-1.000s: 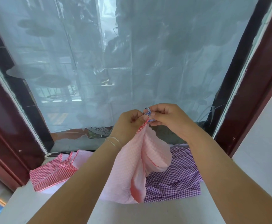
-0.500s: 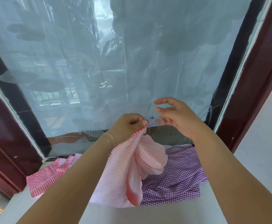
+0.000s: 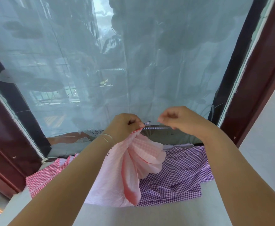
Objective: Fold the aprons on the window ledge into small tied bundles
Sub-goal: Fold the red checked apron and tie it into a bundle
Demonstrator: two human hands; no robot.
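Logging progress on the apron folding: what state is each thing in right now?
Pink apron: gathered, held up, not yet bundled.
Tie string: pulled taut between the hands.
Left hand: gripping the gathered top.
Right hand: pinching the string.
Purple apron: lying unfolded.
Red apron: lying unfolded.

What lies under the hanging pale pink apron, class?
Under the pale pink apron lies the purple checked apron, spread on the window ledge. A red checked apron shows at its left. How far either runs beneath it is covered.
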